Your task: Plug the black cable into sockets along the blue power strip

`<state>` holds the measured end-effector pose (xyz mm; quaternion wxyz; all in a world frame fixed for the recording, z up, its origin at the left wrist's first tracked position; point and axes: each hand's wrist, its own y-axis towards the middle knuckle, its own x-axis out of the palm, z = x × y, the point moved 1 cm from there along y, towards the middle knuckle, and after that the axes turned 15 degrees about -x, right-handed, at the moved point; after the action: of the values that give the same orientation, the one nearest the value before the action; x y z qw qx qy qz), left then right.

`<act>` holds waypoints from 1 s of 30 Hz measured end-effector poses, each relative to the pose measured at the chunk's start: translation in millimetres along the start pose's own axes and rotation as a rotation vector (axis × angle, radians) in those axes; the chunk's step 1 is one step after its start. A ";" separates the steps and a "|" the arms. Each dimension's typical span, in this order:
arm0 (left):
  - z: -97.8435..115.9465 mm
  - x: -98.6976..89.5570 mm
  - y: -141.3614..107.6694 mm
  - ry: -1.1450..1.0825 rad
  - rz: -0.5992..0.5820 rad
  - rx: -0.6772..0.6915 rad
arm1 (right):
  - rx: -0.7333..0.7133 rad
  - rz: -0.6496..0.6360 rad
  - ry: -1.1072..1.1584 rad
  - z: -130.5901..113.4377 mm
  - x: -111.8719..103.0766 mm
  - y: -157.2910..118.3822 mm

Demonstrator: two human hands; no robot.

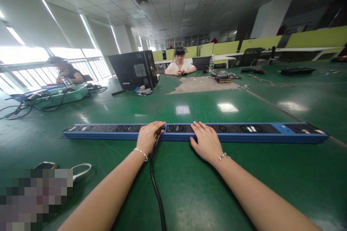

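Note:
A long blue power strip [103,135] with black sockets lies crosswise on the green table in front of me. My left hand [148,135] is closed around the plug end of a black power cord [153,173], right at the strip's sockets. The fingers hide most of the plug, so I cannot tell how deep it sits. From there the cord runs down toward the table's near side. Flat on the strip, to the right of the plug, rests my right hand [206,140], its fingers stretched out and holding nothing.
At the back left stand a black computer case [132,70], a glove [143,91] and a green basket [65,97] with cables. A bottle [211,62] and a metal device [222,75] are farther back. One person [180,66] sits opposite, another [69,74] at left.

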<state>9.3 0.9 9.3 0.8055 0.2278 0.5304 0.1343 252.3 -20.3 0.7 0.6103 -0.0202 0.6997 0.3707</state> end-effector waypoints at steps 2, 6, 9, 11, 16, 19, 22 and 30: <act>-0.3 -1.0 2.4 -0.007 -0.024 -0.020 | 0.004 0.001 -0.001 -0.1 0.1 -0.2; 0.1 -3.1 5.6 -0.033 -0.074 -0.057 | 0.002 0.004 0.005 -0.3 1.2 -0.1; 0.6 -1.8 4.4 -0.056 -0.067 -0.046 | 0.000 0.006 0.008 -0.1 1.5 0.0; 0.0 1.4 2.9 -0.080 -0.047 -0.026 | -0.003 0.008 0.007 -0.1 1.2 0.0; -5.1 11.6 0.7 -0.115 0.024 -0.020 | -0.003 0.025 0.003 0.0 0.7 -0.4; -6.2 15.3 0.2 -0.141 0.016 -0.006 | -0.001 0.033 0.003 0.0 0.9 -0.5; -1.0 11.0 0.6 -0.191 0.008 -0.013 | 0.003 0.035 0.004 -0.3 0.7 -0.2; -25.4 -51.8 17.9 -0.270 0.308 -0.330 | -0.006 0.030 0.006 -0.1 0.1 -0.7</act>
<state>-34.3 -1.7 51.0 0.8653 0.1872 0.3480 0.3085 252.5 -20.9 0.3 0.6026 -0.0128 0.7006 0.3818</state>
